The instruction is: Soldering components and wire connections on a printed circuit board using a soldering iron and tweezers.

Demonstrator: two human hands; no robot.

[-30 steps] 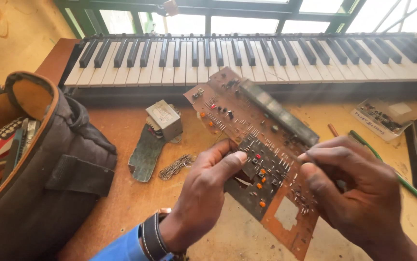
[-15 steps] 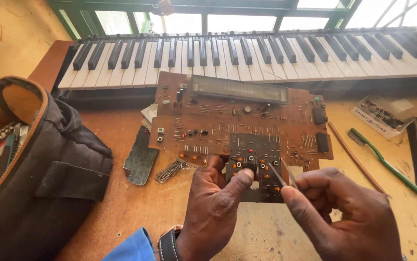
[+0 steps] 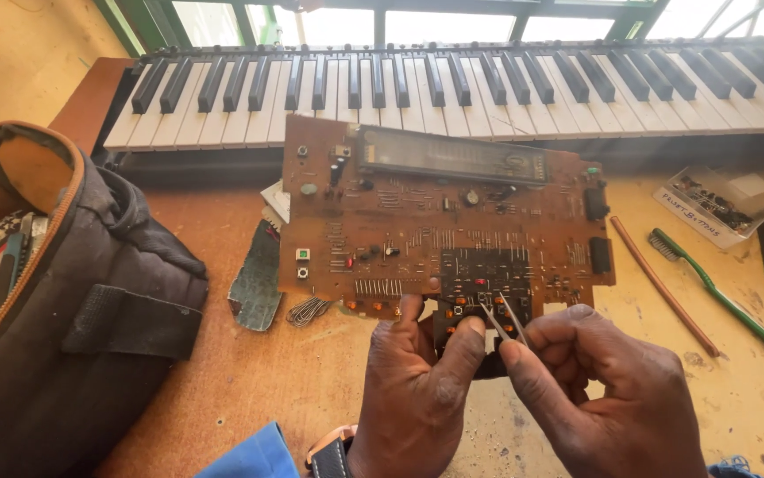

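Left hand (image 3: 417, 398) fingers curled gripping, right hand (image 3: 603, 398) fingers pinched.

Wooden bench (image 3: 329, 372), scuffed orange top. Keyboard (image 3: 453, 84) across 12 o'clock. Dark bag (image 3: 72, 327) at 9. Green board scrap (image 3: 256, 283) and wire coil (image 3: 308, 310) near centre. Brown rod (image 3: 663, 285), green toothbrush (image 3: 718, 292), parts box (image 3: 709, 204) at 3.
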